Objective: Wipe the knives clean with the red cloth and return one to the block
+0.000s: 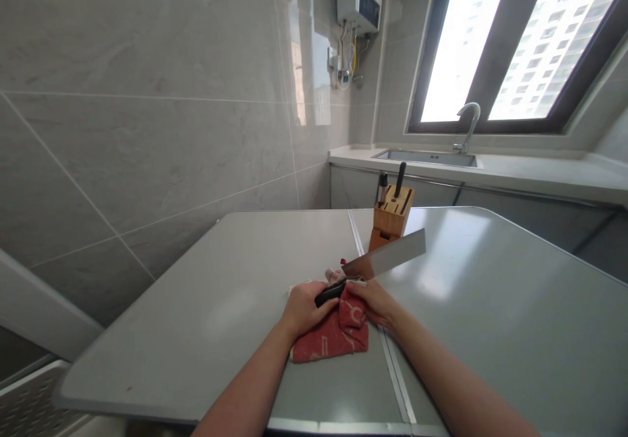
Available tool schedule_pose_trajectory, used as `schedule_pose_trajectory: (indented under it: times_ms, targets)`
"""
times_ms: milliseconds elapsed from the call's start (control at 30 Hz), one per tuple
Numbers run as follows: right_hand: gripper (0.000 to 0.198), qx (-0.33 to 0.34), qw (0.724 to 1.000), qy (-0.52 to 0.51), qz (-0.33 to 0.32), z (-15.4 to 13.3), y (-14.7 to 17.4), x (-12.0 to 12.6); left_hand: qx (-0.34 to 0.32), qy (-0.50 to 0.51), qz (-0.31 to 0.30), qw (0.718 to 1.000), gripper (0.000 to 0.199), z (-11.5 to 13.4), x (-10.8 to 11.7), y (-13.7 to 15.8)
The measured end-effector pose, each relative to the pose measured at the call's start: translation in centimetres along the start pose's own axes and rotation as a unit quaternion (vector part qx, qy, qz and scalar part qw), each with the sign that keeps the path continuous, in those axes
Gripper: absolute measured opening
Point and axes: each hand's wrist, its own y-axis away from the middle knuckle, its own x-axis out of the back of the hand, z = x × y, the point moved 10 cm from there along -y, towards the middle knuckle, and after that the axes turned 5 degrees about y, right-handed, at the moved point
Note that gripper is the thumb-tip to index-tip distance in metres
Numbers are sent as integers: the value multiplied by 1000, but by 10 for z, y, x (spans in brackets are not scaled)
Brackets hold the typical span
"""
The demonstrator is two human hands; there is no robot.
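Note:
My left hand [305, 309] is closed round the black handle of a cleaver [400, 252]. The wide, shiny blade points away to the right, its tip near the knife block. My right hand [375, 303] pinches a red cloth [328, 339] with pale markings close to where the handle meets the blade. Part of the cloth hangs below both hands, over the table. Its far side is partly hidden behind my fingers and the handle.
Behind the blade stands a wooden knife block [392, 214] with black-handled tools in it. The light folding table [235, 280] has a metal seam down its middle. Farther back are a counter with a sink [426, 157], a tap [470, 126] and a window.

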Motion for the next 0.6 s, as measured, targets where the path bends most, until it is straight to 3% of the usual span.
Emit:
schedule_pose_trajectory:
  times_ms: [200,333,600]
  targets:
    - [47,-38,996,40,-66,9,3,-7,2,14,-1,1000,37,0,0,0]
    - [36,-52,994,78,-59,12,3,-3,11,26,1,1000,36,-2,1,0]
    - [38,-38,997,55,-34,10,2,-3,12,34,-1,999,36,-3,2,-1]
